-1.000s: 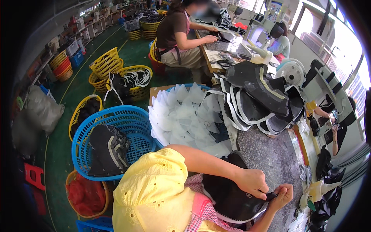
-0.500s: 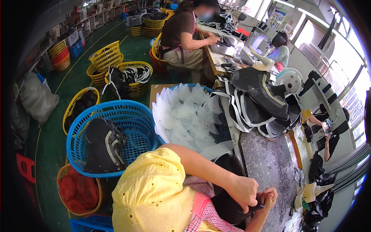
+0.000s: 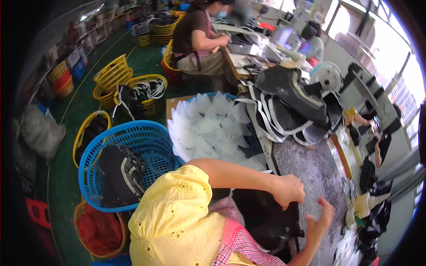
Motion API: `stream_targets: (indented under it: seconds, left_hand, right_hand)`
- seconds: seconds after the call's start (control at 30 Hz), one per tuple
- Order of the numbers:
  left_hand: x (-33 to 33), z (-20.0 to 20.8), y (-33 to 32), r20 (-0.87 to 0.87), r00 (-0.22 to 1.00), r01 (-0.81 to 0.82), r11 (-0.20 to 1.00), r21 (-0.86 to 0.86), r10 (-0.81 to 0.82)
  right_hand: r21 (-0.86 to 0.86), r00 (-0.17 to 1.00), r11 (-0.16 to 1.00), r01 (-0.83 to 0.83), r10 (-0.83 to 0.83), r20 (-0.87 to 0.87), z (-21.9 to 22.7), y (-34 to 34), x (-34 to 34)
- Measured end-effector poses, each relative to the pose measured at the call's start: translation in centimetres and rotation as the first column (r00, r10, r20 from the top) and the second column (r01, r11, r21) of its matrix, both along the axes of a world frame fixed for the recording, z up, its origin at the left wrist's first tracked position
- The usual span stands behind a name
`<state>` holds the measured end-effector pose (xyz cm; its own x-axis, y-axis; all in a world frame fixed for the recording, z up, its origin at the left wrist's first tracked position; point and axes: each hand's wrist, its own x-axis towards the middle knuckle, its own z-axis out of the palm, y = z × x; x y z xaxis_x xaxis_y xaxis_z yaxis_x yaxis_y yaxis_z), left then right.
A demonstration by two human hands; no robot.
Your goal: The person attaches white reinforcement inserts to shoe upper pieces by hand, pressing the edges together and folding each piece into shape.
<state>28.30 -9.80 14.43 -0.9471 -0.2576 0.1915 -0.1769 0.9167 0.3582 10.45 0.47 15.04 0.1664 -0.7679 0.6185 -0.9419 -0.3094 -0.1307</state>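
Observation:
My left hand (image 3: 288,191) reaches across from the yellow sleeve, fingers curled closed over the far edge of a smooth black piece (image 3: 262,208). Whatever lies within those fingers is hidden. The piece, with a small light mark, drapes over my lap against the table edge. My right hand (image 3: 320,218) is raised to the right of it, thumb and fingers apart, holding nothing. Beyond my left arm, a fan of translucent white pointed sheets (image 3: 208,126) is heaped in a blue basket. Black pieces with white edging (image 3: 290,102) are stacked on the grey speckled worktable (image 3: 306,173).
To my left, a blue basket (image 3: 95,146) holds dark pieces, with a basket of red material (image 3: 100,228) below it. Yellow baskets (image 3: 113,73) stand farther off. Across the way a co-worker (image 3: 195,40) sits at a table. A white fan (image 3: 327,77) stands beyond the stack.
My hands have come apart: the left moved up and away, while the right rose to the right and opened. More of the black piece shows. The whole view has shifted slightly.

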Motion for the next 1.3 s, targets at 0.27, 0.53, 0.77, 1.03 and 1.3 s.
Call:
stream_targets:
  seconds: [0.27, 0.53, 0.77, 1.03, 1.3]
  left_hand:
    - [1.1, -3.5, -5.7, -0.378, 0.861, 0.005, 0.737, 0.676, 0.341]
    - [-4.0, -2.5, -1.7, -0.616, 0.708, -0.204, 0.935, 0.289, 0.345]
    - [-5.8, -4.1, -2.2, -0.57, 0.566, -0.238, 0.78, 0.579, 0.595]
    - [-8.7, -6.8, -4.2, -0.093, 0.863, -0.093, 0.337, 0.937, 0.497]
    - [-7.5, -8.6, -6.7, -0.107, 0.94, 0.117, -0.01, 0.993, 0.324]
  right_hand:
    - [0.508, 0.822, 0.84, -0.189, -0.148, 0.55, -2.9, -1.9, 1.5]
    - [0.324, 0.623, 0.942, -0.084, -0.204, 0.755, -5.3, -1.2, 1.8]
    - [0.106, 0.484, 0.986, -0.126, -0.032, 0.875, -5.0, -0.4, 2.2]
    - [0.178, 0.642, 0.98, -0.086, -0.082, 0.762, -6.3, -0.8, 1.7]
    - [0.363, 0.558, 0.919, -0.156, -0.221, 0.8, -7.9, -1.5, -0.4]
